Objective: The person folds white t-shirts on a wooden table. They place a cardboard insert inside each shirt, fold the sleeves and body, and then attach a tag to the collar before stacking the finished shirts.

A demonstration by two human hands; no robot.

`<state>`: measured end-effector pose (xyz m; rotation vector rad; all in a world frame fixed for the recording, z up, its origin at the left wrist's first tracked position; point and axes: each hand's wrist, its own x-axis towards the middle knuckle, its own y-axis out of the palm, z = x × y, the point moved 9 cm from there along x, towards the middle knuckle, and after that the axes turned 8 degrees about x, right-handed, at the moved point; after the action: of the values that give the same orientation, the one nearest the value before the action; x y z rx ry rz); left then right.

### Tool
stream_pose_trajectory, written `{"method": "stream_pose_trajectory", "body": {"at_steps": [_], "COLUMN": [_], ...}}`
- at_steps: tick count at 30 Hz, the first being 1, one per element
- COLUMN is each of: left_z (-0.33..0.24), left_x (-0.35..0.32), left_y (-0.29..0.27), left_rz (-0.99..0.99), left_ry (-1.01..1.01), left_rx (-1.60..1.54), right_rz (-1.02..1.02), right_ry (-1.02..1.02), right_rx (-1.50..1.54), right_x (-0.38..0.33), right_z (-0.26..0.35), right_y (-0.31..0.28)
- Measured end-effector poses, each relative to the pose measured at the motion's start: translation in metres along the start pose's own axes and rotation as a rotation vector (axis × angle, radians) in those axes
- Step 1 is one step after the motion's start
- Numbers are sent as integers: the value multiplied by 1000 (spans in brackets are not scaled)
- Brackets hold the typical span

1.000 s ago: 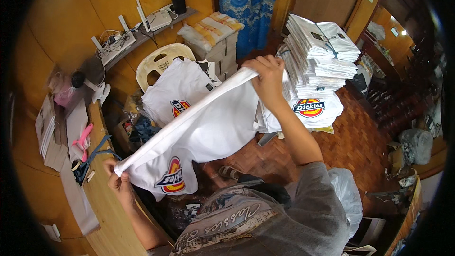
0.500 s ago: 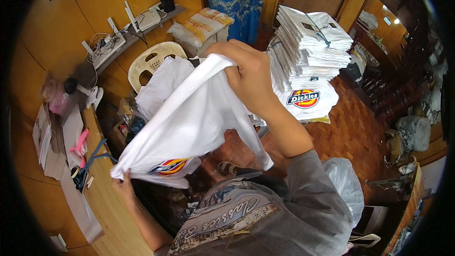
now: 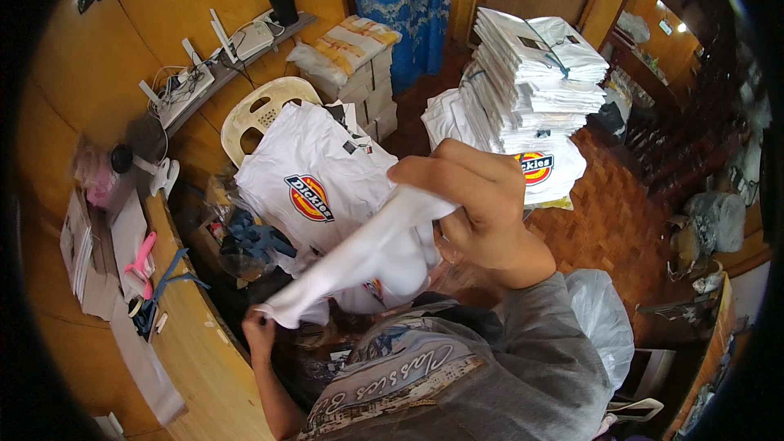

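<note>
A white T-shirt (image 3: 347, 268) with a colourful printed logo is stretched between my two hands in front of my body, partly folded over itself and blurred by motion. My right hand (image 3: 482, 196) pinches its upper edge. Lower down on the left, my left hand (image 3: 260, 333) grips the other end. Just beyond lie white shirts (image 3: 347, 171) with a red, yellow and black logo and dark tags, spread on a cream plastic chair (image 3: 247, 118). Past my right hand rises a tall stack of folded white shirts (image 3: 535, 86), tied with dark strips.
At the left runs a wooden table (image 3: 192, 367) bearing a pink-handled tool (image 3: 143, 261) and blue strips. A wall shelf (image 3: 196, 98) carries routers and a black cup (image 3: 282, 4). White boxes (image 3: 363, 77) stand behind the chair. A clear plastic bag (image 3: 600, 322) is near my right elbow.
Both hands have come down and to the right with the T-shirt, which is now lower and more bunched. The logo shirts on the chair have come into sight.
</note>
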<state>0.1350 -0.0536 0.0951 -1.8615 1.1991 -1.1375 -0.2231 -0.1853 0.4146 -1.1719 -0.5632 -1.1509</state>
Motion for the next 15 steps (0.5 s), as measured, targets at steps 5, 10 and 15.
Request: {"method": "stream_pose_trajectory", "body": {"at_steps": [5,10,15], "left_z": [62,37,44], "left_x": [-22,-10,16], "left_y": [14,27,-9], "left_rz": [-124,33,-50], "left_ry": [-367,-311,-305], "left_rx": [-79,77,-255], "right_rz": [6,1,-554], "right_ry": [11,-86,272], "right_rx": [18,-8,-402], "right_x": [-6,-26,-56], "right_z": [2,27,-11], "right_y": [-14,-59,-136]}}
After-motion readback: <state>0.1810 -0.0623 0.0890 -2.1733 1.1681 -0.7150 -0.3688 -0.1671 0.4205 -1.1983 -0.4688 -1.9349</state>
